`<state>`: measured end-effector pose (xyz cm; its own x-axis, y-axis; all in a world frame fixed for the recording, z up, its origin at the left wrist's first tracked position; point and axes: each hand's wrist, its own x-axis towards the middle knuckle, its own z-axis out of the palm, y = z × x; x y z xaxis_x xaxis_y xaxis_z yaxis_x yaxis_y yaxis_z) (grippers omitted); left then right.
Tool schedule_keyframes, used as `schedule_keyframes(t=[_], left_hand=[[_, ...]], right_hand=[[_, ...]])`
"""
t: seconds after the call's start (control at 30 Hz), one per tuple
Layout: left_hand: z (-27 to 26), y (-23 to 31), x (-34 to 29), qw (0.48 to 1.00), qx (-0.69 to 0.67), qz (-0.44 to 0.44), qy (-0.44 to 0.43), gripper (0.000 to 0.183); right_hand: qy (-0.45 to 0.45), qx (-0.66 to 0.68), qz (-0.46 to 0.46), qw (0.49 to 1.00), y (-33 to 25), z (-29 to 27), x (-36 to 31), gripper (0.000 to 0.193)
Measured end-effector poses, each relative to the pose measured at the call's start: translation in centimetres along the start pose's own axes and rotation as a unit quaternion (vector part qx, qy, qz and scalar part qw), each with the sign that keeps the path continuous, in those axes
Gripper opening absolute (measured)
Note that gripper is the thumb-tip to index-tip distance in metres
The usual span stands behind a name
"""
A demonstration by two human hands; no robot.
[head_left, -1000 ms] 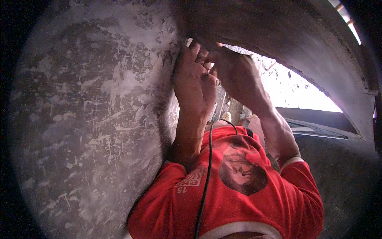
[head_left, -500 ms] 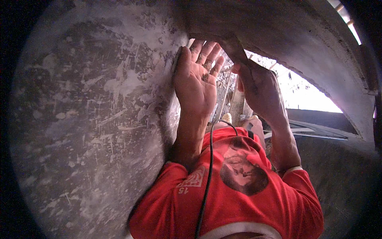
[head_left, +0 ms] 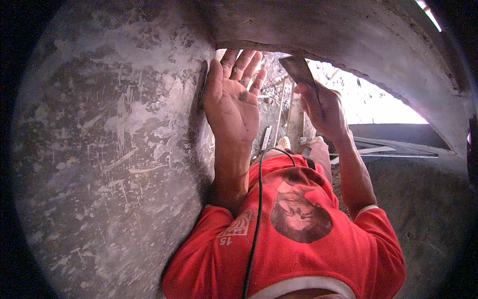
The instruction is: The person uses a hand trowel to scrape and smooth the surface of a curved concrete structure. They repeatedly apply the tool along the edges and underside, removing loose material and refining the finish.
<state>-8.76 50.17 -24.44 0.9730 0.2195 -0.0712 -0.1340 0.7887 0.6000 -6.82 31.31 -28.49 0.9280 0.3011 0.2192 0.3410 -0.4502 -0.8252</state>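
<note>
My left hand (head_left: pixel 233 109) is raised with its palm showing and fingers spread, close beside the rough grey wall (head_left: pixel 114 164). Grey mortar (head_left: pixel 243 95) is smeared on the palm and fingers, and nothing is gripped there. To its right, my right hand (head_left: pixel 326 112) is closed round what looks like a putty knife (head_left: pixel 298 70). The flat dark blade points up and left, near the lower edge of the grey concrete surface (head_left: pixel 318 25) above; I cannot tell whether it touches. My right palm and the tool's grip are mostly hidden.
A black cable (head_left: pixel 258 214) hangs down over my red shirt (head_left: pixel 209 254). Beyond the concrete edge is a bright opening (head_left: pixel 378 104). Long thin strips (head_left: pixel 398 154) lie at the right, and narrow boards (head_left: pixel 296 122) stretch away past my feet.
Both hands have shifted slightly relative to the wall and edge. The putty knife's blade, dark against the concrete before, now shows clearly with its end tilted left. The left hand stays spread.
</note>
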Motion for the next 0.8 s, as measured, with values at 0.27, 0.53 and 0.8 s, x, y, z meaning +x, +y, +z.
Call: schedule_keyframes(t=[0.27,0.53,0.8], left_hand=[[0.0,0.2,0.0,1.000,0.014,0.005,0.013,0.068],[-0.2,-0.3,0.4,1.000,0.009,0.000,0.030,0.067],[-0.6,-0.6,1.2,1.000,-0.001,-0.001,0.014,0.061]], right_hand=[[-0.004,-0.058,-0.075,0.996,-4.4,0.2,2.2,0.034],[-0.002,-0.050,-0.090,0.995,-4.6,1.2,3.2,0.032],[-0.015,-0.032,-0.108,0.994,-3.9,2.2,4.5,0.034]])
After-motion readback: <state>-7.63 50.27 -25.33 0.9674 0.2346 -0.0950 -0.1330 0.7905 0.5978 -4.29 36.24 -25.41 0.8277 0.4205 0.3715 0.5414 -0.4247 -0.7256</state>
